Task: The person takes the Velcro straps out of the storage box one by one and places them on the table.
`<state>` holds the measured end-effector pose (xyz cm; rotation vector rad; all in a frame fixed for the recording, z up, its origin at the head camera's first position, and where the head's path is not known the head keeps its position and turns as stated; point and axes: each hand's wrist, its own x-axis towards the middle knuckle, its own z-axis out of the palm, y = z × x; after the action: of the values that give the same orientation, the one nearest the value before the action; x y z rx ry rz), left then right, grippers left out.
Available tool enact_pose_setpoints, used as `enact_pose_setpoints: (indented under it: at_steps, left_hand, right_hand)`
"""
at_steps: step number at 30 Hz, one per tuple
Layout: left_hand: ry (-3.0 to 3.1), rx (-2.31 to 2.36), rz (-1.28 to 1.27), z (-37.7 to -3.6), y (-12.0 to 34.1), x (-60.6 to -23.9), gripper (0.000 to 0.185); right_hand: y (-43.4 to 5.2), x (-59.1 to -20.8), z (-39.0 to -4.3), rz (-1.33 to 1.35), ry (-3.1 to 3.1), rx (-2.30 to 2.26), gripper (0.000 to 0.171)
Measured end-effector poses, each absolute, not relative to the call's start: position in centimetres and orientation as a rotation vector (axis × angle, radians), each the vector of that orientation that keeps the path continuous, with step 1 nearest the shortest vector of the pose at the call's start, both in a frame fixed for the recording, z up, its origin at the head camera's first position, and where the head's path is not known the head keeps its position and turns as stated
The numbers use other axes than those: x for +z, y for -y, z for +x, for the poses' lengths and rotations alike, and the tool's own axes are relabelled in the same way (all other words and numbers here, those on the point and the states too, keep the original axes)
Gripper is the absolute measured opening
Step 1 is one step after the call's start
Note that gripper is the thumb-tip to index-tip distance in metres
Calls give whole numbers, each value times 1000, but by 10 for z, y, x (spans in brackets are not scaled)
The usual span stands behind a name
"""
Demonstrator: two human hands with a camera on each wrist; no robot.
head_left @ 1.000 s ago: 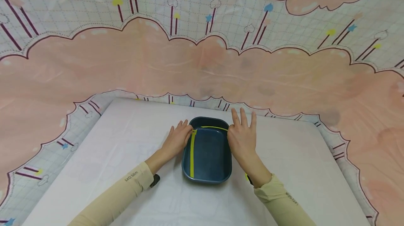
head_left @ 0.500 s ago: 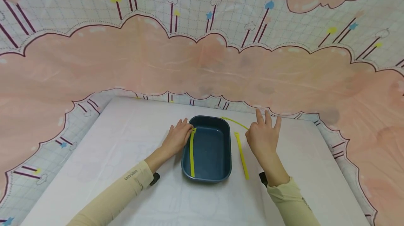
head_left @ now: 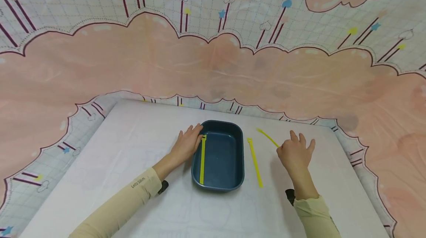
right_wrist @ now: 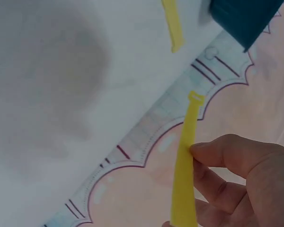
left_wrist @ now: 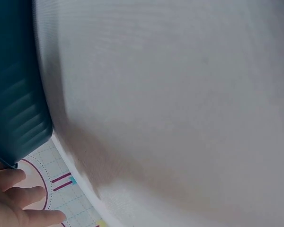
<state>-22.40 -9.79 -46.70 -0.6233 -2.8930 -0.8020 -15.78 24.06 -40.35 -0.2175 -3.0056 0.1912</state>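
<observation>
A dark blue rectangular container (head_left: 221, 160) sits on the white table. My left hand (head_left: 183, 145) pinches its rim near the far left corner, and in the left wrist view the other fingers (left_wrist: 33, 196) spread outside the wall. Inside, along the left side, lies a flat yellow strap (head_left: 202, 160) with a slotted head. A second yellow strap (head_left: 255, 162) rests on the table right of the container. Further right, my right hand (head_left: 294, 153) pinches a third yellow strap (right_wrist: 184, 175) between thumb and fingers, its slotted head pointing away and its other fingers raised.
The white table (head_left: 159, 212) carries the container and the straps. A pink and white patterned cloth (head_left: 213, 71) hangs behind it and borders its sides. Each wrist wears a small black device, one of them the right wrist device (head_left: 290, 196).
My right hand has drawn the third strap out from the container and moved right with it, uncovering the strap on the table. My left hand has stayed at the rim.
</observation>
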Motion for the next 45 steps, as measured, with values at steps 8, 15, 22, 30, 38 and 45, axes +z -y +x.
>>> enact_pose_setpoints:
  at_steps: [8,15,22,30,38,45]
  left_hand:
    - [2879,-809,-614,-225,97,-466,39]
    - [2899,-797,-600,-224,96,-466,40]
    - [2909,-784,-596,-222,96,-466,41]
    - [2913,-789,-590,-223,96,-467,42]
    - [2917,-776,-596,-223,97,-467,42]
    - [2920,-779,-597,-224,96,-467,43]
  right_hand:
    - [-248,-415,-158,-281,3058,271,20]
    - [-249,-420,-157,-309,3092,340,23]
    - [-248,-429,-156,-351,3137,405,21]
    - [-249,-443,-155,-386,3174,466,19]
    - [-246,-456,-154,-402,3213,495,18]
    - [-246,-461,-155,-412,3223,455,17]
